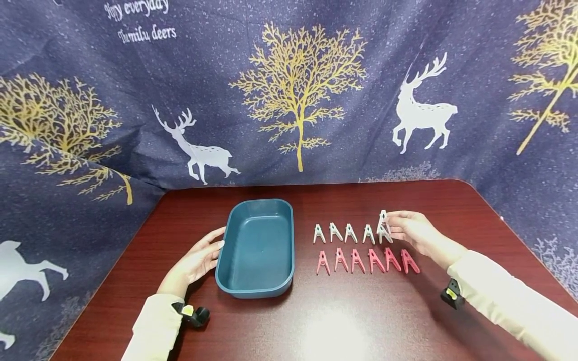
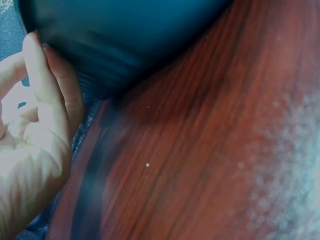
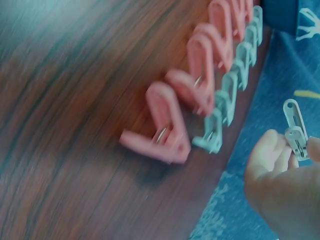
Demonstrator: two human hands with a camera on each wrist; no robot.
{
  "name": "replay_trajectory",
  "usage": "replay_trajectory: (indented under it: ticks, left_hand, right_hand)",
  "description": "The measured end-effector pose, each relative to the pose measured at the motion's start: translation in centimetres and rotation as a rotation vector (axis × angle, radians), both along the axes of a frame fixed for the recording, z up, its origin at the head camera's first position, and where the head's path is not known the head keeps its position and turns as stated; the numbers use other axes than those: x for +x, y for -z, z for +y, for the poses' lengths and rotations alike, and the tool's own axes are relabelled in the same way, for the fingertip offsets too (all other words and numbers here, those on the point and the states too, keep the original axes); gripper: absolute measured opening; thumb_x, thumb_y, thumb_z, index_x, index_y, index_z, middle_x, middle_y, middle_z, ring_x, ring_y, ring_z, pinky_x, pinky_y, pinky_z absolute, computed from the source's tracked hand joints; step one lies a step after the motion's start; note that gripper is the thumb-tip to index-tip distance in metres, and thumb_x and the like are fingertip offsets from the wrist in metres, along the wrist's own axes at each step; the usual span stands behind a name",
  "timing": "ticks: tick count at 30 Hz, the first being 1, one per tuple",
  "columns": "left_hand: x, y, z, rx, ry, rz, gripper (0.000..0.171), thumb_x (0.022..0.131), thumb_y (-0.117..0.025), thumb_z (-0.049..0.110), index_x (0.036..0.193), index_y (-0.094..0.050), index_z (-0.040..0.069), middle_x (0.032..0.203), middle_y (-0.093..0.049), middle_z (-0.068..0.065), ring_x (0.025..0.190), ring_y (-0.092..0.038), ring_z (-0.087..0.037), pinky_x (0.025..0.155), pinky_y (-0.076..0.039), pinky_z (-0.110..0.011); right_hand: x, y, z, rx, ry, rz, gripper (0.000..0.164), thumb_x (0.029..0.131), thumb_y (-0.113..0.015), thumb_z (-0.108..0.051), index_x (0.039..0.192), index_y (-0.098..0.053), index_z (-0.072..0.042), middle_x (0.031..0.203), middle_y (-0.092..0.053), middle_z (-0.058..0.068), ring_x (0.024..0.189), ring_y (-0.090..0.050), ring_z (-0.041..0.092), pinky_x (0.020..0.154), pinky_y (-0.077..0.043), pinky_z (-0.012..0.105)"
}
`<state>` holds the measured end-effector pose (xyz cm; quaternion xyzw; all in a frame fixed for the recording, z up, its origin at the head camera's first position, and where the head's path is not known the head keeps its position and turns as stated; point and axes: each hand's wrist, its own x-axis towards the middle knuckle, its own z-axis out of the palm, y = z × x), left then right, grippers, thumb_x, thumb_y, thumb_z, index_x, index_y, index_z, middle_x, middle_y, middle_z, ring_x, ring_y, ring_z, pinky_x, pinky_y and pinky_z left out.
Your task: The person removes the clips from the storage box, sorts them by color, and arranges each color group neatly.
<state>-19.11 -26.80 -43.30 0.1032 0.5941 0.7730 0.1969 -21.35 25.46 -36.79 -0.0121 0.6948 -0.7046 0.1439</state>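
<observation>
With fingertips and thumb, my right hand pinches a white clothespin, held up off the table at the right end of a row of white clothespins. Nearer to me runs a second row, of red clothespins, standing with their legs spread. To the left is a deep blue-green plastic bin with nothing inside. My left hand touches the bin's left side, its fingers extended and relaxed. In the left wrist view the fingertips meet the bin's outer wall.
Everything stands on a glossy dark red wooden table, with a bright reflection near the front. Behind it hangs a dark blue cloth printed with deer and trees. Each wrist carries a small black camera mount.
</observation>
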Motion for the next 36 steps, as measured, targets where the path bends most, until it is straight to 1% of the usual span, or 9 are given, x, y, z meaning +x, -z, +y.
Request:
replay_trajectory:
  ticks: [4, 6, 10, 13, 17, 20, 26, 31, 36]
  left_hand:
    - [-0.1, 0.0, 0.0, 0.001, 0.008, 0.009, 0.040, 0.103, -0.036, 0.007, 0.141, -0.034, 0.020, 0.116, -0.064, 0.003, 0.095, -0.065, -0.009, 0.077, -0.054, -0.024]
    - [-0.1, 0.1, -0.1, 0.001, 0.013, 0.015, 0.041, 0.103, -0.036, 0.007, 0.142, -0.032, 0.019, 0.117, -0.063, 0.002, 0.096, -0.065, -0.009, 0.077, -0.054, -0.024]
    - [-0.1, 0.2, -0.2, 0.000, 0.019, 0.022, 0.042, 0.103, -0.035, 0.006, 0.143, -0.030, 0.017, 0.117, -0.063, 0.002, 0.097, -0.065, -0.009, 0.078, -0.055, -0.025]
    - [-0.2, 0.3, -0.2, 0.003, 0.019, 0.022, 0.042, 0.103, -0.034, 0.006, 0.143, -0.031, 0.018, 0.117, -0.064, 0.002, 0.096, -0.065, -0.009, 0.077, -0.055, -0.025]
    - [-0.2, 0.3, -0.2, 0.009, 0.016, 0.021, 0.041, 0.103, -0.033, 0.006, 0.143, -0.031, 0.018, 0.116, -0.064, 0.003, 0.095, -0.065, -0.009, 0.076, -0.055, -0.024]
    - [-0.2, 0.3, -0.1, 0.015, 0.017, 0.019, 0.042, 0.103, -0.033, 0.006, 0.143, -0.031, 0.018, 0.116, -0.064, 0.003, 0.095, -0.065, -0.009, 0.077, -0.054, -0.025]
    - [-0.1, 0.3, 0.0, 0.023, 0.022, 0.024, 0.041, 0.103, -0.032, 0.005, 0.141, -0.034, 0.020, 0.116, -0.064, 0.003, 0.096, -0.065, -0.010, 0.077, -0.055, -0.025]
    - [-0.1, 0.4, 0.0, 0.009, 0.020, 0.028, 0.040, 0.103, -0.032, 0.006, 0.141, -0.034, 0.021, 0.117, -0.063, 0.003, 0.097, -0.065, -0.010, 0.077, -0.054, -0.026]
    - [0.0, 0.1, 0.1, -0.057, -0.030, -0.006, 0.035, 0.103, -0.037, 0.010, 0.137, -0.036, 0.021, 0.113, -0.064, 0.006, 0.094, -0.066, -0.008, 0.076, -0.054, -0.025]
  right_hand:
    - [-0.5, 0.4, 1.1, 0.034, -0.002, 0.015, 0.025, 0.095, -0.046, -0.001, 0.090, -0.064, -0.017, 0.083, -0.065, -0.011, 0.076, -0.064, 0.003, 0.071, -0.054, 0.020]
    - [-0.8, 0.6, 1.6, 0.063, -0.007, 0.015, 0.023, 0.095, -0.048, -0.002, 0.089, -0.065, -0.017, 0.083, -0.065, -0.012, 0.077, -0.063, 0.003, 0.071, -0.054, 0.020]
    - [-1.2, 1.1, 2.5, 0.114, -0.023, 0.005, 0.018, 0.095, -0.048, -0.005, 0.094, -0.064, -0.012, 0.083, -0.064, -0.013, 0.076, -0.062, 0.003, 0.071, -0.054, 0.020]
    - [-1.4, 1.5, 3.0, 0.166, -0.022, -0.010, 0.016, 0.095, -0.048, -0.005, 0.102, -0.063, -0.004, 0.081, -0.064, -0.014, 0.073, -0.061, 0.003, 0.069, -0.054, 0.020]
    - [-1.8, 2.1, 3.5, 0.269, -0.015, -0.018, 0.029, 0.095, -0.047, -0.006, 0.115, -0.054, 0.014, 0.078, -0.063, -0.014, 0.071, -0.061, 0.002, 0.068, -0.053, 0.020]
    - [-1.9, 2.6, 4.0, 0.333, -0.009, -0.022, 0.037, 0.095, -0.047, -0.006, 0.119, -0.047, 0.022, 0.078, -0.063, -0.013, 0.071, -0.061, 0.001, 0.067, -0.053, 0.020]
    - [-2.0, 3.0, 4.9, 0.379, -0.011, -0.035, 0.037, 0.094, -0.047, -0.006, 0.118, -0.047, 0.023, 0.077, -0.063, -0.012, 0.069, -0.059, 0.001, 0.066, -0.053, 0.020]
    - [-2.2, 3.5, 5.4, 0.397, -0.033, -0.033, 0.040, 0.094, -0.046, -0.004, 0.118, -0.042, 0.028, 0.077, -0.063, -0.011, 0.069, -0.059, 0.001, 0.066, -0.053, 0.019]
    - [-2.3, 3.8, 4.9, 0.453, 0.006, 0.015, 0.039, 0.091, -0.048, -0.003, 0.113, -0.043, 0.029, 0.072, -0.062, -0.007, 0.064, -0.058, 0.000, 0.062, -0.053, 0.018]
